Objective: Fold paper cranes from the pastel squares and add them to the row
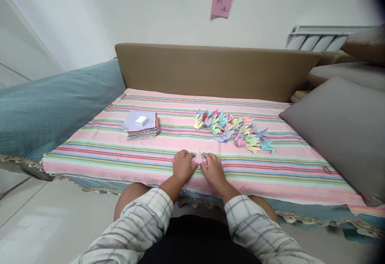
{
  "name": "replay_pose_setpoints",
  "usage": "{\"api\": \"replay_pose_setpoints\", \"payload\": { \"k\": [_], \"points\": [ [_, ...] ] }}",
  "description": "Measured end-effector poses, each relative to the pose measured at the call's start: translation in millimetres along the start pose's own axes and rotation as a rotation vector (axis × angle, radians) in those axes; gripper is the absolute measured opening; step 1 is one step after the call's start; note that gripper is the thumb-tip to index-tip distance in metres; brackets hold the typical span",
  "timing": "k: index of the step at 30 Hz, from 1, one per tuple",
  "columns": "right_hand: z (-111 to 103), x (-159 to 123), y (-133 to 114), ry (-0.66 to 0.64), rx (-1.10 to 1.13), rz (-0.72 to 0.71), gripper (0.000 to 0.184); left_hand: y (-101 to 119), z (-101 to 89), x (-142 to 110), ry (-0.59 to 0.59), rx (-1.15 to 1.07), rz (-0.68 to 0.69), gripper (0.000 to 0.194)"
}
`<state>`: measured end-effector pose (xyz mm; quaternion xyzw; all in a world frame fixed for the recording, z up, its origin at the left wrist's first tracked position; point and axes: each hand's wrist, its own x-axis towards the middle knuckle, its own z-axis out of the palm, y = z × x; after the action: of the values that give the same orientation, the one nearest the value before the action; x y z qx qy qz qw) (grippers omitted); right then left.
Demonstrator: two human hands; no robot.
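A small piece of pink origami paper (198, 157), folded to a narrow point at the top, lies on the striped cloth between my hands. My left hand (183, 166) grips its left edge with thumb and fingers. On the opposite edge, my right hand (213, 168) pinches the paper the same way, both thumbs meeting near its lower end. Beyond my right hand sits a cluster of folded paper cranes (240, 129) in several colours. To the left is a stack of square paper sheets (142, 134), with a small white box-like object (141, 120) on top.
The pink striped cloth (99, 156) covers a sofa seat with a brown backrest (210, 71). A grey cushion (325, 132) leans at the right, near a small brownish ring-shaped item (327, 170). The blue-covered armrest (66, 99) bounds the left side.
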<state>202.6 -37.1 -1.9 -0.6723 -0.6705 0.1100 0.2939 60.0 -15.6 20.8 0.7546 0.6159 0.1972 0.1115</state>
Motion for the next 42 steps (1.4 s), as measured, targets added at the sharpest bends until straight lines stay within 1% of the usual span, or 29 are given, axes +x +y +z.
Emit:
{"api": "replay_pose_setpoints", "payload": {
  "k": [3,6,9,12,16,18,20,22,24,25,26,29,30,31,33,35,39,42],
  "points": [
    [0.3,1.2,-0.7,-0.018,-0.008,0.026,0.039,-1.4,0.4,-1.4,0.013,-0.001,0.019,0.034],
    [0.2,1.9,0.5,-0.011,0.037,0.027,0.035,-3.2,0.8,-3.2,0.030,-0.038,0.073,0.033],
    [-2.0,2.0,2.7,0.014,0.132,0.007,0.033,-4.4,0.8,-4.5,0.036,-0.110,0.125,0.033],
    [-4.9,1.1,3.9,0.008,0.231,-0.022,0.031,-5.4,0.5,-4.8,0.039,-0.175,0.135,0.033],
    [-4.0,0.8,2.3,0.005,0.389,0.022,0.027,-8.4,1.2,-1.6,0.016,-0.268,0.127,0.036],
    [-1.2,2.5,0.5,-0.004,0.532,0.049,0.024,-10.0,2.8,1.7,-0.007,-0.407,0.116,0.037],
    [1.6,5.5,-1.9,0.000,0.703,0.070,0.022,-10.4,4.5,5.7,-0.036,-0.648,0.090,0.040],
    [2.9,9.5,-4.5,0.027,0.862,0.086,0.023,-9.2,4.6,10.1,-0.061,-0.925,0.034,0.051],
    [2.6,13.3,-6.5,0.059,1.004,0.103,0.026,-6.6,2.3,14.4,-0.081,-1.143,-0.045,0.068],
    [2.3,14.9,-6.8,0.071,1.064,0.116,0.029,-4.9,0.3,16.4,-0.110,-1.216,-0.084,0.072],
    [2.2,16.1,-6.7,0.078,1.118,0.132,0.031,-3.2,-2.1,18.2,-0.158,-1.269,-0.119,0.072],
    [4.2,18.1,-3.9,0.076,1.246,0.195,0.036,1.4,-8.2,22.5,-0.359,-1.337,-0.203,0.056],
    [5.7,18.3,-2.5,0.078,1.278,0.218,0.037,2.6,-9.2,23.4,-0.403,-1.345,-0.224,0.051],
    [7.5,18.3,-1.2,0.085,1.305,0.237,0.037,3.7,-9.4,23.9,-0.424,-1.351,-0.241,0.048],
    [10.7,18.1,0.7,0.110,1.333,0.261,0.037,5.1,-8.1,24.1,-0.416,-1.357,-0.258,0.045],
    [12.5,17.6,1.1,0.122,1.328,0.262,0.035,5.6,-5.3,23.1,-0.375,-1.360,-0.262,0.042],
    [10.3,14.2,-2.3,0.105,1.277,0.235,0.029,4.6,-0.3,19.6,-0.283,-1.408,-0.265,0.039],
    [5.7,9.7,-6.6,0.101,1.189,0.199,0.025,2.9,2.1,17.6,-0.240,-1.475,-0.266,0.039]
  ]
}}
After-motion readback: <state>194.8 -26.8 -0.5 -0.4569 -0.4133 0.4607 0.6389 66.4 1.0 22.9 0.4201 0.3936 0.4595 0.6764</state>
